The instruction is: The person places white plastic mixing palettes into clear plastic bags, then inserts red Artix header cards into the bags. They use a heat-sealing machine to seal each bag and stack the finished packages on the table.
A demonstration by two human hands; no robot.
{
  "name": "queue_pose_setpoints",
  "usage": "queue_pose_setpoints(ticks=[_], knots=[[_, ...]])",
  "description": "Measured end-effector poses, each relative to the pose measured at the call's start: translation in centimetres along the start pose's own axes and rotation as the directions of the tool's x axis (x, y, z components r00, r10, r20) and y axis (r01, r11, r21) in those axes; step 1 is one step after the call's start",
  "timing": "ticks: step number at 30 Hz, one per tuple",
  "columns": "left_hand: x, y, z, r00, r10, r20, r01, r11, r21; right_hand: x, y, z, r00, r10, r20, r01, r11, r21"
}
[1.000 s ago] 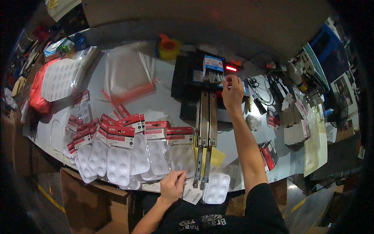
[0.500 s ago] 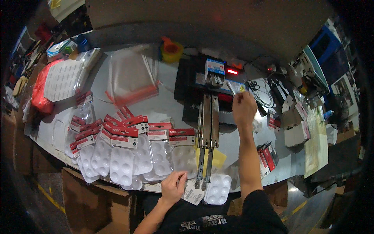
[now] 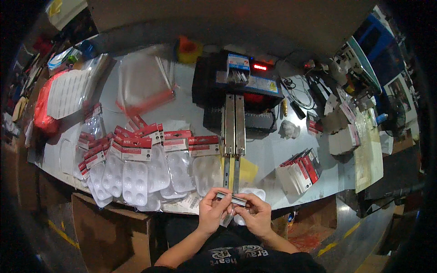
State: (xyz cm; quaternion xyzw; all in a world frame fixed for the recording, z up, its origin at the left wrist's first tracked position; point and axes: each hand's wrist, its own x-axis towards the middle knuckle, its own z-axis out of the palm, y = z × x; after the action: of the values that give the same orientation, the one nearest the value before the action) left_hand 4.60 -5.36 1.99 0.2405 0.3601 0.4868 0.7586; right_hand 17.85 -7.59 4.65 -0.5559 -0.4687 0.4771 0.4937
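At the front edge of the table, my left hand and my right hand pinch the two ends of a short silvery strip that looks like a row of staples. It lies crosswise at the front ends of two long metal rails. These rails stick out of a black stapling machine with a red lit display. A small blue and white box on top of the machine holds similar silvery strips. Beneath my right hand, a white paint palette is partly hidden.
Several bagged white palettes with red header cards overlap at the left. Behind them lie clear plastic bags and yellow tape. A stack of red and white cards stands at the right, cables beyond. An open carton sits below the table.
My right hand has come back from beside the machine to the table's front edge. My left hand has moved up and right to meet it, and both now grip the silvery strip.
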Motion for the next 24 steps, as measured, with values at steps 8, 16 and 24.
queue_pose_setpoints(ticks=[8, 16, 24], knots=[[-0.3, -0.3, -0.7, 0.922, 0.385, 0.027, -0.308, 0.691, 0.653, 1.8, -0.1, -1.7, 0.843, -0.535, -0.057, 0.396, 0.688, -0.609], [0.8, -1.4, -3.0, 0.846, 0.487, 0.218, -0.393, 0.293, 0.872, 4.4, 0.5, -0.5, 0.802, -0.544, 0.247, 0.534, 0.467, -0.705], [1.1, -1.3, -3.5, 0.874, 0.451, 0.178, -0.375, 0.395, 0.839, 5.1, 1.6, -0.8, 0.781, -0.525, 0.337, 0.563, 0.360, -0.744]])
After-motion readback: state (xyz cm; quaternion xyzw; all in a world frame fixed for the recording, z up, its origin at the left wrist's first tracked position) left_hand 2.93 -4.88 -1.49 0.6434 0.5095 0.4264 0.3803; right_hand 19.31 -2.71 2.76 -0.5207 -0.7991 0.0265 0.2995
